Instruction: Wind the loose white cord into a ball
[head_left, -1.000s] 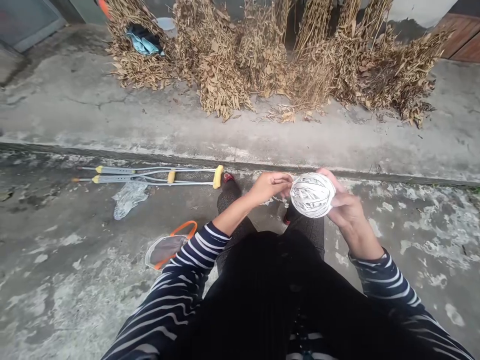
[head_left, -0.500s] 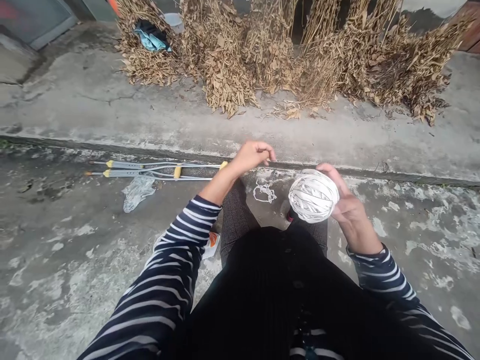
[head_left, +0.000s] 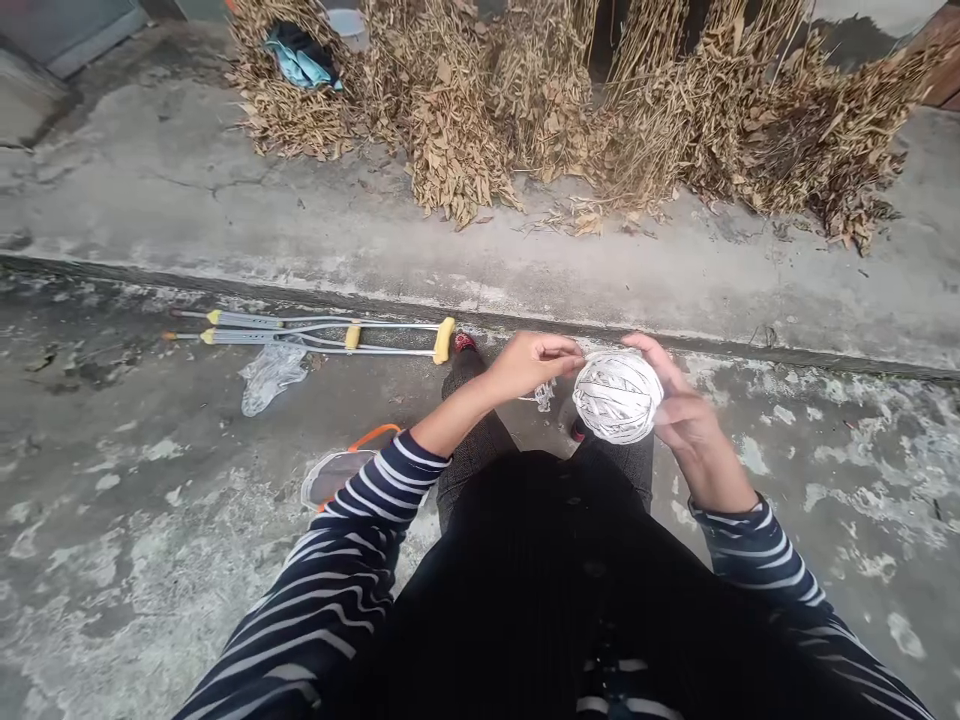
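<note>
A ball of white cord (head_left: pixel 618 397), wound from flat strips in many crossing layers, is held in front of my body. My right hand (head_left: pixel 684 408) grips it from the right, fingers behind it and thumb at its side. At the ball's upper left, my left hand (head_left: pixel 529 363) has thumb and fingers pinched together on what looks like a strand of the cord. A loose tangle of white cord (head_left: pixel 543 396) lies on the ground between my feet, partly hidden behind my left hand.
A pair of crutches (head_left: pixel 330 338) with yellow pads lies left, beside a crumpled plastic bag (head_left: pixel 274 378). A grey object with an orange edge (head_left: pixel 337 475) sits by my left forearm. Dried plant bundles (head_left: pixel 465 130) stand on the raised concrete ledge (head_left: pixel 337 235) ahead.
My left hand has come down and right, from apart to the ball's upper left edge. The ball has shifted slightly left in my right hand, and more of the tangle is covered.
</note>
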